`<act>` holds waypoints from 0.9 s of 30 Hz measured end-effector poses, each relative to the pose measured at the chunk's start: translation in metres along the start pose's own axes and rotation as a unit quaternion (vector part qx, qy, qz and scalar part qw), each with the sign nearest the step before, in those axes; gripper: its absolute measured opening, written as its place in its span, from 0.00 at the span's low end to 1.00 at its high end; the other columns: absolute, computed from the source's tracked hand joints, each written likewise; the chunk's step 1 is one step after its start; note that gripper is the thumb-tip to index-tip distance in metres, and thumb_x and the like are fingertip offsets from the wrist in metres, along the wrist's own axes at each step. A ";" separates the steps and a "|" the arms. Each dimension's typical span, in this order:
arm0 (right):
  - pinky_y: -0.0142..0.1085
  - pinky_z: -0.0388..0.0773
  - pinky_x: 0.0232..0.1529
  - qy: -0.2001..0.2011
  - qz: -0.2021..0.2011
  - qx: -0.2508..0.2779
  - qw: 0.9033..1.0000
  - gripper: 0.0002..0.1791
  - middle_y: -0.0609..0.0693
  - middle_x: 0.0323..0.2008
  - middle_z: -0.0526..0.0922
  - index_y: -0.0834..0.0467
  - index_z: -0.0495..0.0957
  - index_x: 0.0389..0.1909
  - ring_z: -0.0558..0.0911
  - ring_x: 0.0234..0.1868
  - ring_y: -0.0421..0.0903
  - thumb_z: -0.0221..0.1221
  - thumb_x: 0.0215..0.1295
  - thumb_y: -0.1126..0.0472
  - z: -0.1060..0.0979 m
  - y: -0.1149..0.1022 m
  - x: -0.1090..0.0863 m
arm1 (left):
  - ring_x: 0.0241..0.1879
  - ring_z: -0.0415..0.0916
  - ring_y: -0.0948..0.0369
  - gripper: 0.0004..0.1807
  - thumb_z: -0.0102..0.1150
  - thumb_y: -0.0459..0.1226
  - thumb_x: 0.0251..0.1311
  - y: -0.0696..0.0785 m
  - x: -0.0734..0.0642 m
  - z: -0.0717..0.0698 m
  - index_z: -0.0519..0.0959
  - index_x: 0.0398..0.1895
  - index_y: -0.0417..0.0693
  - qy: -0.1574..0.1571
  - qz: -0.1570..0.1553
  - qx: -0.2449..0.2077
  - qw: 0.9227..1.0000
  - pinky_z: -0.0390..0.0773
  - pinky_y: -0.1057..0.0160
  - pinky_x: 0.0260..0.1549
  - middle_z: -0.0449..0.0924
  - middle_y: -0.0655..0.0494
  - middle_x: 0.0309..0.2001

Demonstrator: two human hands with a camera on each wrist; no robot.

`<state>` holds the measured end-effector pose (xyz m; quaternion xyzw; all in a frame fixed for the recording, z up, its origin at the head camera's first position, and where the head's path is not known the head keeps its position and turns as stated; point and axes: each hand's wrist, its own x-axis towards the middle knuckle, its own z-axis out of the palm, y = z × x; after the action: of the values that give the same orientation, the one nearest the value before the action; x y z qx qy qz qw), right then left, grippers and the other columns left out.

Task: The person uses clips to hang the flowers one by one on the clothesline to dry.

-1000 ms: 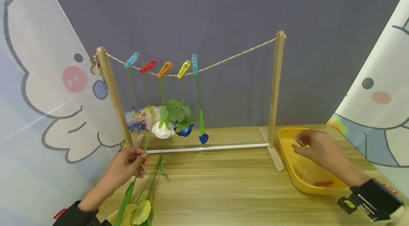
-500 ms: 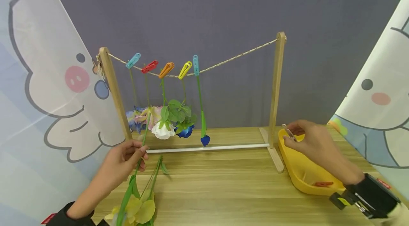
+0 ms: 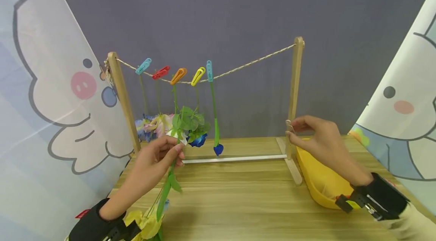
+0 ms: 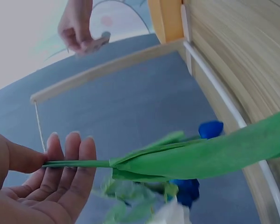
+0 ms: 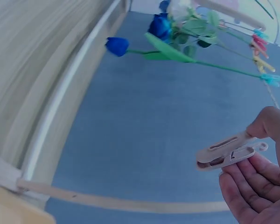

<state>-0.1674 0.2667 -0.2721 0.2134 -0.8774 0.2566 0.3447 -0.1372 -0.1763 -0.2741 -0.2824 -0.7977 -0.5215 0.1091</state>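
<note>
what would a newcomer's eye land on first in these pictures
Probably the bright artificial flowers hanging heads-down from five coloured plastic clothespins on the pale rope between two wooden posts. Lower left of centre, the left hand pinches a green stem; at right, the right hand holds a pale plastic clothespin. A yellow plastic tray shows below it.

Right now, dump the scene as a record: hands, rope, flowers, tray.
left hand: pinches a green stem
right hand: holds a pale clip
rope: five clips; light blue, red, orange, yellow, light blue
hanging flowers: heads down
yellow flowers: on table, near left
tray: yellow, beside rack's right post
</note>
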 end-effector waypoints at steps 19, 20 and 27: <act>0.23 0.78 0.53 0.049 -0.052 0.153 0.986 0.10 0.46 0.39 0.89 0.56 0.86 0.39 0.86 0.37 0.34 0.74 0.58 0.68 0.007 -0.037 0.060 | 0.38 0.86 0.55 0.07 0.55 0.36 0.77 -0.001 0.053 0.081 0.81 0.47 0.44 0.010 0.064 -0.067 0.996 0.86 0.55 0.41 0.86 0.51 0.39; 0.24 0.79 0.53 0.051 -0.054 0.159 0.984 0.10 0.46 0.40 0.89 0.57 0.86 0.39 0.86 0.37 0.34 0.74 0.58 0.69 0.008 -0.039 0.063 | 0.38 0.86 0.55 0.07 0.55 0.36 0.77 -0.001 0.056 0.085 0.81 0.47 0.44 0.015 0.069 -0.070 0.995 0.86 0.55 0.41 0.86 0.51 0.39; 0.25 0.81 0.50 0.081 -0.078 0.166 0.980 0.09 0.49 0.42 0.89 0.62 0.86 0.42 0.85 0.41 0.30 0.71 0.62 0.70 0.010 -0.052 0.093 | 0.37 0.85 0.53 0.06 0.55 0.32 0.76 -0.005 0.082 0.101 0.81 0.46 0.40 0.044 0.114 -0.087 0.989 0.86 0.57 0.41 0.86 0.48 0.38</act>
<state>-0.2068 0.2019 -0.1963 0.3134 -0.7726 0.3874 0.3935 -0.1948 -0.0599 -0.2838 -0.3565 -0.7068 -0.5848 0.1774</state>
